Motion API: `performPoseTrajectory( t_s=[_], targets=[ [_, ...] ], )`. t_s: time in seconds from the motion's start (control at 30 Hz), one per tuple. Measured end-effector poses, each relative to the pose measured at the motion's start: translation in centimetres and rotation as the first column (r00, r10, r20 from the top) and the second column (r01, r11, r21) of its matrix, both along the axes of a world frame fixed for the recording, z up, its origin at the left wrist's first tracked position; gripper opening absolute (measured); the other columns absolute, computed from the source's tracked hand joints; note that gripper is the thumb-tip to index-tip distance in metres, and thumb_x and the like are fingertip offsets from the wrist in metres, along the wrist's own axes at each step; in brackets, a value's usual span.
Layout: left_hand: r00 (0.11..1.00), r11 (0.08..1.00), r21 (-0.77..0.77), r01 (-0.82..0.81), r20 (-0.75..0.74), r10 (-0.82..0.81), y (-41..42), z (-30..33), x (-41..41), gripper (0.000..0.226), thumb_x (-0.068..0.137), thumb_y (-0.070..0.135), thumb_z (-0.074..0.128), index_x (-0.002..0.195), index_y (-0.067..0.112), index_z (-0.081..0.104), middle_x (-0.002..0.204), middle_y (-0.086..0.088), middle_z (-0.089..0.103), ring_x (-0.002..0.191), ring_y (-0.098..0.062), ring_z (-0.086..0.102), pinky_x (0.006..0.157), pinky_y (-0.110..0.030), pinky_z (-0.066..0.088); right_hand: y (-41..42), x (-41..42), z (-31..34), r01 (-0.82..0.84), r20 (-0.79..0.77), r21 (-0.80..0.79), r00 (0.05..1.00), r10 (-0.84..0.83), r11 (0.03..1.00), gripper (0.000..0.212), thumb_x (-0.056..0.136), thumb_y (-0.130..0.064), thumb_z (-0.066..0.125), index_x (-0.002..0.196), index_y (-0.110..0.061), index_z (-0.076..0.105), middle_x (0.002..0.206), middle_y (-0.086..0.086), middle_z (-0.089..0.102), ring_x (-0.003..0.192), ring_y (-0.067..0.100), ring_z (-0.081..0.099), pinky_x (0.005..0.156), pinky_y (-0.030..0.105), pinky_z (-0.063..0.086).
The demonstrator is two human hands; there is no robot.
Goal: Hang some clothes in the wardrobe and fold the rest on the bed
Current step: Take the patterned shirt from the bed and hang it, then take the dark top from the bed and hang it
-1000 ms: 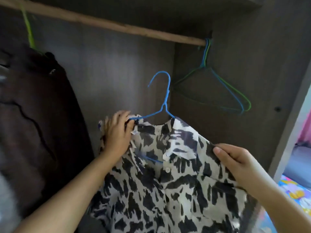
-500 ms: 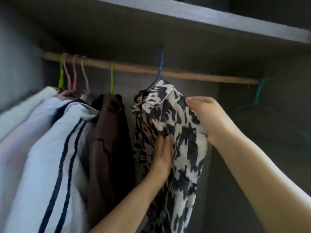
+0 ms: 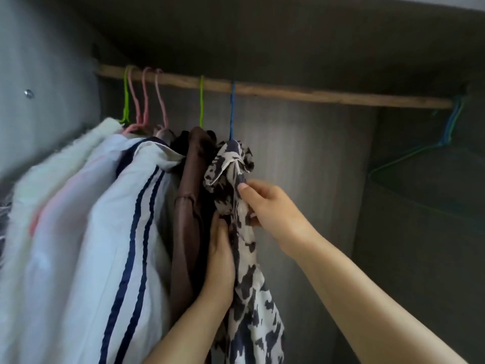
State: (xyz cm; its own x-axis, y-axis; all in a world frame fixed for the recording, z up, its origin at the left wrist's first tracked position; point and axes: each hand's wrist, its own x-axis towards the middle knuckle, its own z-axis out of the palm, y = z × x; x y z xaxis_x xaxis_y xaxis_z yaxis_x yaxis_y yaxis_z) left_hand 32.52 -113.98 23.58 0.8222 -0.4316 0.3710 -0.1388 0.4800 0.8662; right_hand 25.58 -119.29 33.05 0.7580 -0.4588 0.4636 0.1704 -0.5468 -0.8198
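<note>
Black-and-white patterned blouse (image 3: pixel 244 232) hangs on blue wire hanger (image 3: pixel 232 111)
Right hand (image 3: pixel 273 206) pinches its soft, light collar; left hand (image 3: pixel 220 261) lies flat against it.

1. Setting: the inside of a bedroom wardrobe in a home, seen from just outside its opening.
2. Wooden rail (image 3: pixel 288 93): runs from 10 o'clock to 3 o'clock beneath a dark top panel (image 3: pixel 262 35).
3. Grey wood-grain back panel (image 3: pixel 309 153): closes the space behind the rail; a side wall (image 3: pixel 39 74) at 9 o'clock carries a metal fastener (image 3: pixel 29 93).
4. Hung garments: a white striped garment (image 3: pixel 99 219), a brown garment (image 3: pixel 187 206) and a black-and-white patterned shirt (image 3: pixel 246 285) hang from coloured wire hangers.
5. Spare hangers (image 3: pixel 446 143): empty wire hangers hang at 3 o'clock, at the rail's end.
</note>
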Motion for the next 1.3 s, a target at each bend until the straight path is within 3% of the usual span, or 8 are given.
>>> performPoseTrajectory(
  t_s=[0.1, 0.23, 0.33, 0.43, 0.57, 0.67, 1.0, 1.3],
  targets=[
    [0.987, 0.989, -0.065, -0.135, 0.083, 0.140, 1.2, 1.1, -0.7, 0.041, 0.103, 0.037, 0.030, 0.143, 0.037, 0.036, 0.149, 0.012, 0.039, 0.134, -0.001, 0.038, 0.115, -0.032, 0.029, -1.5, -0.9, -1.7, 0.025, 0.037, 0.052, 0.999, -0.027, 0.998, 0.021, 0.100, -0.032, 0.044, 0.106, -0.027, 0.064, 0.073, -0.016, 0.063, 0.069, -0.002, 0.059, 0.073, 0.029, 0.051],
    [0.819, 0.946, -0.178, -0.270, 0.474, 0.323, 3.1, 2.1, -4.5, 0.044, 0.096, 0.040, 0.032, 0.139, 0.045, 0.025, 0.151, 0.021, 0.025, 0.140, 0.007, 0.021, 0.115, -0.018, 0.020, -3.7, -3.8, -4.2, 0.158, -0.001, 0.150, 0.987, -0.159, 0.976, 0.027, 0.101, -0.027, 0.042, 0.122, -0.021, 0.058, 0.086, -0.013, 0.063, 0.075, -0.002, 0.059, 0.070, 0.018, 0.048],
    [0.519, 0.927, -0.225, -0.299, 0.777, 0.356, 2.0, 1.7, -7.6, 0.046, 0.098, 0.027, 0.034, 0.144, 0.024, 0.031, 0.155, -0.001, 0.024, 0.146, -0.015, 0.018, 0.120, -0.042, 0.012, -4.5, -6.8, -6.0, 0.229, -0.027, 0.162, 0.973, -0.228, 0.960, 0.027, 0.102, -0.020, 0.042, 0.124, -0.018, 0.057, 0.091, -0.009, 0.062, 0.082, 0.001, 0.059, 0.075, 0.021, 0.050],
    [0.421, 0.952, -0.115, -0.285, 0.877, 0.231, -0.6, 0.3, -11.1, 0.044, 0.098, 0.027, 0.035, 0.142, 0.020, 0.035, 0.154, -0.006, 0.028, 0.145, -0.018, 0.021, 0.120, -0.048, 0.005, -5.7, -11.5, -8.0, 0.363, -0.041, 0.096, 0.932, -0.360, 0.927, 0.029, 0.099, -0.017, 0.045, 0.126, -0.017, 0.055, 0.103, -0.002, 0.063, 0.096, 0.014, 0.062, 0.090, 0.033, 0.050],
    [0.593, 0.977, 0.187, -0.104, 0.801, -0.090, -4.3, -2.7, -15.9, 0.047, 0.097, 0.030, 0.038, 0.141, 0.017, 0.039, 0.151, -0.004, 0.035, 0.142, -0.015, 0.026, 0.117, -0.053, 0.016, -7.5, -19.7, -11.3, 0.609, -0.089, -0.142, 0.777, -0.623, 0.780, 0.034, 0.098, -0.019, 0.046, 0.131, -0.021, 0.052, 0.116, -0.003, 0.058, 0.099, 0.012, 0.058, 0.084, 0.022, 0.043],
    [0.600, 0.939, 0.339, 0.061, 0.739, -0.305, -6.8, -6.0, -21.7, 0.047, 0.094, 0.026, 0.042, 0.139, 0.012, 0.045, 0.145, -0.002, 0.043, 0.136, -0.014, 0.034, 0.113, -0.049, 0.027, -7.8, -27.8, -14.8, 0.735, -0.151, -0.278, 0.602, -0.784, 0.618, 0.036, 0.097, -0.021, 0.045, 0.132, -0.019, 0.049, 0.120, 0.001, 0.053, 0.108, 0.020, 0.055, 0.091, 0.033, 0.046],
    [0.127, 0.505, 0.751, 0.424, 0.503, -0.855, -9.6, -17.4, -48.5, 0.028, 0.094, 0.010, 0.054, 0.121, 0.008, 0.060, 0.120, -0.009, 0.061, 0.115, -0.022, 0.055, 0.097, -0.022, 0.035, -0.4, -59.4, -26.5, 0.874, -0.602, -0.416, -0.058, -0.796, 0.251, 0.046, 0.097, -0.026, 0.045, 0.142, -0.019, 0.036, 0.136, 0.011, 0.042, 0.126, 0.031, 0.039, 0.099, 0.044, 0.040],
    [-0.213, 0.214, 0.845, 0.490, 0.354, -0.911, -6.8, -24.0, -67.5, 0.029, 0.097, 0.017, 0.049, 0.124, 0.015, 0.056, 0.115, 0.002, 0.057, 0.111, -0.011, 0.053, 0.091, -0.020, 0.039, 10.4, -78.4, -32.6, 0.931, -0.750, -0.364, -0.297, -0.591, -0.006, 0.043, 0.099, -0.031, 0.040, 0.141, -0.023, 0.035, 0.141, 0.008, 0.037, 0.128, 0.027, 0.035, 0.100, 0.045, 0.036]
  ],
)
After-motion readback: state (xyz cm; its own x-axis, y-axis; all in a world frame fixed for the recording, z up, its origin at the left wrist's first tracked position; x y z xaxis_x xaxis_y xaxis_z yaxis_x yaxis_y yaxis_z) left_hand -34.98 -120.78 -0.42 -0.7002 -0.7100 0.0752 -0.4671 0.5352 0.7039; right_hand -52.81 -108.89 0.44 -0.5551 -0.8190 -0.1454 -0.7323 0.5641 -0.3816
